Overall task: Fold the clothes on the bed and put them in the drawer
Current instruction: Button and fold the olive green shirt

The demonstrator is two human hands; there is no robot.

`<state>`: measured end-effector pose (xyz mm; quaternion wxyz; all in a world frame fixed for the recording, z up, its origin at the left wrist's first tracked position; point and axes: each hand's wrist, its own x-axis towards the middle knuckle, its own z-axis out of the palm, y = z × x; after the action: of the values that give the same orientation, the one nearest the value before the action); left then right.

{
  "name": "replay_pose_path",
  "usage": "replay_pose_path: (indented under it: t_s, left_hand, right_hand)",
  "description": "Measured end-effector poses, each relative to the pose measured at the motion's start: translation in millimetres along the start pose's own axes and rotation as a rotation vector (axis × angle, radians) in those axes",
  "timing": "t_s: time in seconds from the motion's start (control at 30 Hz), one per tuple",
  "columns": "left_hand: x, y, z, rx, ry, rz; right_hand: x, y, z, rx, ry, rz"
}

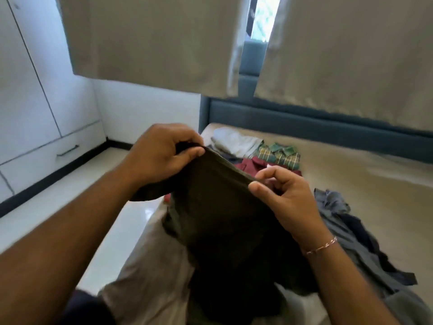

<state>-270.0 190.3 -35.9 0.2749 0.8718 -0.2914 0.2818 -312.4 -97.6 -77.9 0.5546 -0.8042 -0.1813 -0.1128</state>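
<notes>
My left grip (161,153) and right grip (281,195) each pinch the top edge of the dark cloth (218,207); it hangs down between them, over the bed (351,174).

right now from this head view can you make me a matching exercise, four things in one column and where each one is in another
Things:
1. dark olive garment
2. green plaid shirt
3. grey clothes heap
4. drawer handle

Places:
A. on the cabinet at far left
B. pinched by its top edge between left hand and right hand
C. folded, near the headboard
D. loose on the bed, at right

Pairs: 1-B, 2-C, 3-D, 4-A
</notes>
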Motion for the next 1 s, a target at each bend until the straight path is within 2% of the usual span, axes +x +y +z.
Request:
replay_pose_path:
  t_s: [0.07, 0.13, 0.27, 0.33, 0.47, 0.6, 0.7, 0.8, 0.9, 1.0]
  left_hand:
    - [38, 14, -35, 0.061, 0.064, 0.019]
    - [78, 25, -69, 0.102, 0.115, -0.001]
    - [151, 47, -142, 0.121, 0.243, -0.044]
    - [172, 53, -171, 0.113, 0.268, -0.076]
    - [198, 73, -218, 0.129, 0.3, -0.092]
    - [205, 87, -238, 0.117, 0.411, -0.098]
    - [202, 89, -244, 0.137, 0.46, -0.105]
    - [195, 85, -248, 0.176, 0.421, -0.086]
    - [188, 79, -243, 0.219, 0.359, -0.035]
    - [185, 76, -229, 0.174, 0.224, 0.028]
  right_hand:
    - [30, -39, -26, -0.362, -0.015, -0.133]
    - [68, -74, -53, -0.668, 0.09, -0.192]
    - [130, -139, -109, -0.826, 0.264, -0.08]
    - [147, -156, -124, -0.915, 0.289, -0.028]
    - [162, -193, -144, -0.898, 0.383, -0.07]
    - [164, -212, -154, -0.592, 0.466, -0.227]
    - [152, -211, -156, -0.415, 0.395, -0.297]
    - [143, -204, -156, -0.303, 0.282, -0.231]
    - [151, -191, -160, -0.346, 0.294, -0.205]
    - [162, -177, -168, -0.746, 0.403, -0.13]
